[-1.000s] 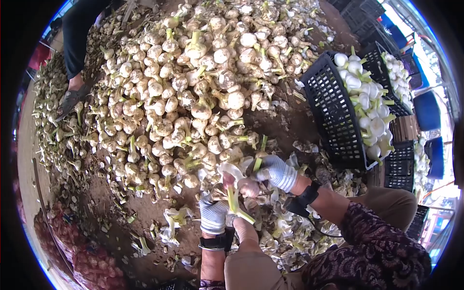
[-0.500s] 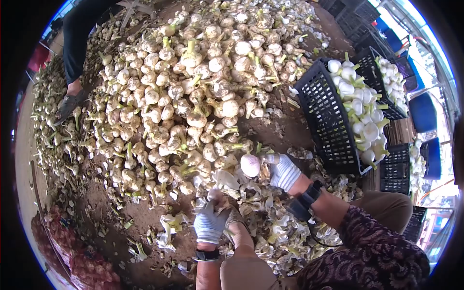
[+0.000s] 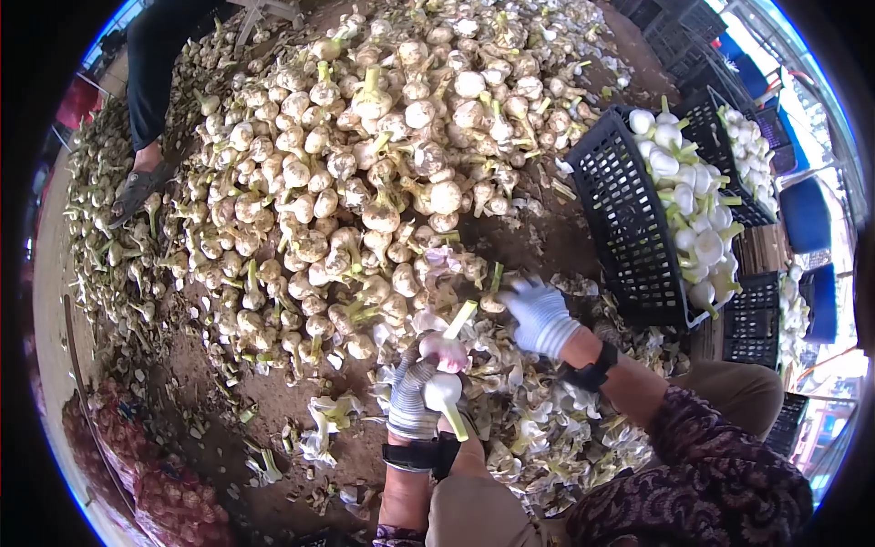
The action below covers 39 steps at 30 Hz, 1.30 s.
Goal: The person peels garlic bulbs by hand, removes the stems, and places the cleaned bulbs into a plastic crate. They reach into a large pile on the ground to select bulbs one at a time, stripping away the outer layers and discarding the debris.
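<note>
My left hand [image 3: 415, 394], in a striped glove, is closed on two garlic bulbs above the litter of peelings. One is a clean white garlic bulb [image 3: 444, 390] with its pale green stem pointing down. The other, a pinkish garlic bulb [image 3: 446, 352], has its cut stem pointing up and right. My right hand [image 3: 541, 319], also gloved, is held palm down with its fingers apart, beside the near right edge of the garlic pile [image 3: 365, 182]. Close to its fingertips lies a garlic bulb [image 3: 492, 302] with a short green stem. Its thumb is partly hidden.
To the right, a black crate [image 3: 629, 228] holds cleaned white garlic, with more crates [image 3: 752, 319] behind it. Husks [image 3: 547, 428] cover the ground before me. Red mesh sacks [image 3: 164, 483] lie at lower left. Another person's leg [image 3: 146, 82] reaches in at upper left.
The pinkish bulb beside my right hand is now in my left hand along with a white bulb. My right hand has come away from it and its fingers have spread.
</note>
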Each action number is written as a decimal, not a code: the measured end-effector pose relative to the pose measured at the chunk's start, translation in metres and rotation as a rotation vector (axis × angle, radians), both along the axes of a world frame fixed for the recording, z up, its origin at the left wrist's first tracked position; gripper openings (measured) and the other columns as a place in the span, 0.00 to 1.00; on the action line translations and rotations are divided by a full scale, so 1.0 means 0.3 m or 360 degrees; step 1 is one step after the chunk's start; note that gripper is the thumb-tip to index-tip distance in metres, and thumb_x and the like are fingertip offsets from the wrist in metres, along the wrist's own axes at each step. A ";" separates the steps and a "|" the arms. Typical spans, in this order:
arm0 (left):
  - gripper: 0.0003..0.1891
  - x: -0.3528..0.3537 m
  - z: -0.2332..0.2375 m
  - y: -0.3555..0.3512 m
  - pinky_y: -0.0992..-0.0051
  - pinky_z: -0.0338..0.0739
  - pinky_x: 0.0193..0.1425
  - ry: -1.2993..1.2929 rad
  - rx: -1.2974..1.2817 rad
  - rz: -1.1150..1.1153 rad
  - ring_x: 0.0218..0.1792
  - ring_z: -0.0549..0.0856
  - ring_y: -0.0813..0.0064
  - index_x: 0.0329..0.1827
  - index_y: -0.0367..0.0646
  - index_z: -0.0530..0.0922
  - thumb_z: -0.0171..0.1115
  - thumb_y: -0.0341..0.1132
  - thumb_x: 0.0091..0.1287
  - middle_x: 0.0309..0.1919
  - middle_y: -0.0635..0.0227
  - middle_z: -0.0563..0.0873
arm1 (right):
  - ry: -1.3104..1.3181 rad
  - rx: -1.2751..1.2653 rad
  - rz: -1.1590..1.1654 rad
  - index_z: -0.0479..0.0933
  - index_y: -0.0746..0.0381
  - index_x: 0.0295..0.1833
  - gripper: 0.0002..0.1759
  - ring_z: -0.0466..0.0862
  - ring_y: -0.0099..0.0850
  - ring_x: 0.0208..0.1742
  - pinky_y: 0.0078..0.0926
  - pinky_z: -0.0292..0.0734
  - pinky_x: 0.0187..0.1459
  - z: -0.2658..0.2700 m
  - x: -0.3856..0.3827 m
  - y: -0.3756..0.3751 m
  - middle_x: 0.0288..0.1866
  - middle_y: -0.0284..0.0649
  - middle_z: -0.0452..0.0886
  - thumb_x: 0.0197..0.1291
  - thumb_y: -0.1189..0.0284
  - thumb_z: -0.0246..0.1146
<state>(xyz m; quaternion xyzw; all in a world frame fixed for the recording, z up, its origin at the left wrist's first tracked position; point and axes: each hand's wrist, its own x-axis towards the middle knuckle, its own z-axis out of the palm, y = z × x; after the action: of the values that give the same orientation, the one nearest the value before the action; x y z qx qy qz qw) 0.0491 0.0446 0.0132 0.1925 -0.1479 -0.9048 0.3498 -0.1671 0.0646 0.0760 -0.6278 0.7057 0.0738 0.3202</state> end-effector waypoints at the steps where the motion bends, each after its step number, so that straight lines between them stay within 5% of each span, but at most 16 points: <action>1: 0.24 -0.004 0.000 0.006 0.74 0.73 0.48 -0.0086 0.0053 0.0010 0.39 0.78 0.71 0.51 0.34 0.73 0.65 0.34 0.51 0.37 0.64 0.79 | -0.0428 -0.0283 -0.0210 0.75 0.59 0.56 0.28 0.81 0.34 0.48 0.28 0.77 0.50 -0.032 -0.013 0.018 0.49 0.43 0.80 0.45 0.72 0.69; 4: 0.24 -0.005 0.062 0.009 0.78 0.75 0.46 -0.0612 0.0131 -0.0141 0.41 0.80 0.74 0.56 0.33 0.72 0.62 0.34 0.58 0.41 0.64 0.81 | -0.2302 -0.0476 -0.0757 0.77 0.63 0.52 0.21 0.80 0.22 0.43 0.19 0.77 0.44 -0.125 0.028 0.028 0.44 0.35 0.82 0.50 0.74 0.71; 10: 0.18 0.000 0.088 0.017 0.77 0.77 0.39 -0.0934 0.0326 0.0151 0.36 0.83 0.75 0.47 0.32 0.78 0.61 0.40 0.64 0.37 0.64 0.83 | -0.2357 0.0020 -0.1751 0.80 0.64 0.43 0.12 0.81 0.20 0.31 0.17 0.76 0.31 -0.071 0.067 0.021 0.33 0.34 0.82 0.52 0.73 0.70; 18: 0.07 -0.014 0.095 0.023 0.81 0.75 0.32 -0.1058 0.0141 -0.0066 0.27 0.80 0.80 0.34 0.35 0.83 0.63 0.30 0.59 0.27 0.68 0.84 | -0.2197 -0.0162 -0.1640 0.79 0.64 0.45 0.13 0.81 0.22 0.32 0.20 0.79 0.32 -0.145 0.061 0.055 0.36 0.35 0.83 0.52 0.75 0.68; 22: 0.05 0.003 0.011 0.014 0.80 0.75 0.29 -0.1230 0.0154 -0.0059 0.26 0.81 0.78 0.32 0.34 0.83 0.61 0.27 0.57 0.26 0.67 0.84 | -0.3177 0.0394 -0.1816 0.77 0.68 0.47 0.15 0.84 0.29 0.40 0.26 0.81 0.41 -0.186 0.040 0.078 0.41 0.40 0.83 0.56 0.73 0.64; 23: 0.06 0.046 -0.181 0.049 0.78 0.76 0.28 -0.1378 -0.0282 0.0210 0.24 0.81 0.75 0.29 0.34 0.82 0.61 0.28 0.56 0.24 0.65 0.83 | -0.3051 0.0244 -0.1839 0.77 0.68 0.47 0.14 0.84 0.29 0.41 0.26 0.82 0.43 -0.127 0.039 0.067 0.42 0.40 0.83 0.56 0.74 0.64; 25: 0.09 0.052 -0.067 0.006 0.74 0.78 0.27 -0.1164 0.0648 0.0309 0.22 0.81 0.69 0.30 0.34 0.80 0.58 0.33 0.57 0.24 0.61 0.82 | -0.2922 0.0074 -0.1878 0.77 0.68 0.47 0.13 0.84 0.29 0.41 0.26 0.82 0.44 -0.073 0.021 0.059 0.42 0.40 0.82 0.55 0.75 0.64; 27: 0.11 0.059 -0.075 0.006 0.70 0.79 0.30 -0.0932 0.0792 0.0357 0.24 0.81 0.66 0.32 0.35 0.79 0.54 0.35 0.60 0.24 0.59 0.82 | -0.2436 -0.0181 -0.0890 0.78 0.67 0.48 0.15 0.84 0.30 0.42 0.27 0.82 0.45 -0.092 -0.011 0.060 0.45 0.41 0.81 0.53 0.78 0.65; 30: 0.16 -0.004 -0.070 0.029 0.69 0.79 0.39 -0.0942 0.0636 0.0360 0.32 0.82 0.64 0.39 0.36 0.77 0.46 0.39 0.67 0.33 0.59 0.82 | -0.1533 -0.0300 -0.0383 0.79 0.58 0.52 0.22 0.82 0.26 0.44 0.26 0.78 0.48 -0.015 0.095 0.073 0.47 0.38 0.82 0.48 0.79 0.66; 31: 0.16 -0.043 -0.043 0.036 0.68 0.79 0.42 -0.0765 0.0543 0.0342 0.34 0.82 0.64 0.41 0.35 0.77 0.48 0.40 0.67 0.34 0.58 0.82 | -0.1672 -0.0113 -0.0437 0.79 0.58 0.52 0.21 0.82 0.24 0.43 0.26 0.78 0.46 0.033 0.118 0.081 0.43 0.37 0.83 0.49 0.79 0.65; 32: 0.16 -0.061 0.001 0.038 0.68 0.78 0.42 -0.1552 -0.0644 -0.0002 0.34 0.82 0.65 0.39 0.35 0.77 0.49 0.41 0.65 0.32 0.58 0.82 | -0.1646 -0.0109 -0.0293 0.79 0.59 0.51 0.20 0.82 0.25 0.43 0.26 0.78 0.45 -0.015 0.125 0.090 0.39 0.37 0.84 0.49 0.80 0.63; 33: 0.15 -0.079 0.009 0.015 0.69 0.78 0.41 -0.0697 0.0480 0.0147 0.33 0.82 0.66 0.38 0.36 0.77 0.52 0.41 0.62 0.30 0.58 0.82 | -0.1604 -0.0246 -0.0281 0.79 0.60 0.49 0.19 0.82 0.27 0.43 0.28 0.78 0.45 -0.052 0.122 0.103 0.39 0.38 0.84 0.48 0.82 0.62; 36: 0.14 -0.129 0.025 0.025 0.70 0.78 0.43 -0.0511 0.0591 0.0157 0.35 0.82 0.67 0.39 0.37 0.77 0.52 0.41 0.64 0.32 0.59 0.82 | -0.1566 -0.0613 -0.0105 0.81 0.62 0.42 0.15 0.82 0.38 0.41 0.32 0.77 0.43 0.019 0.043 0.085 0.39 0.42 0.83 0.44 0.80 0.66; 37: 0.16 -0.144 0.011 0.038 0.70 0.78 0.43 -0.0956 0.0055 0.0150 0.37 0.82 0.67 0.41 0.37 0.77 0.52 0.43 0.66 0.34 0.60 0.83 | -0.1464 -0.0729 -0.0084 0.81 0.61 0.42 0.15 0.83 0.38 0.40 0.33 0.78 0.43 0.052 0.020 0.086 0.40 0.42 0.83 0.45 0.79 0.67; 38: 0.19 -0.168 0.019 0.027 0.70 0.77 0.45 -0.0570 0.0448 0.0126 0.40 0.81 0.68 0.45 0.35 0.76 0.51 0.45 0.67 0.40 0.61 0.82 | -0.1361 -0.0836 -0.0060 0.81 0.61 0.42 0.14 0.83 0.38 0.40 0.33 0.79 0.42 0.093 -0.013 0.089 0.40 0.42 0.83 0.45 0.77 0.68; 39: 0.19 -0.158 -0.011 0.034 0.69 0.77 0.47 -0.1093 -0.0047 -0.0036 0.41 0.81 0.66 0.48 0.37 0.75 0.51 0.45 0.67 0.42 0.60 0.82 | -0.1198 -0.0914 -0.0145 0.81 0.61 0.41 0.14 0.84 0.36 0.37 0.32 0.81 0.38 0.150 -0.076 0.087 0.39 0.43 0.83 0.45 0.75 0.69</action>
<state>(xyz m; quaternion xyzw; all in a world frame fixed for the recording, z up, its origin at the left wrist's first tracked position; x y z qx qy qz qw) 0.0018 0.0548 0.0099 0.4791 -0.2723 -0.7888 0.2724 -0.1898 0.0907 0.1211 -0.6425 0.5592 -0.3710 0.3699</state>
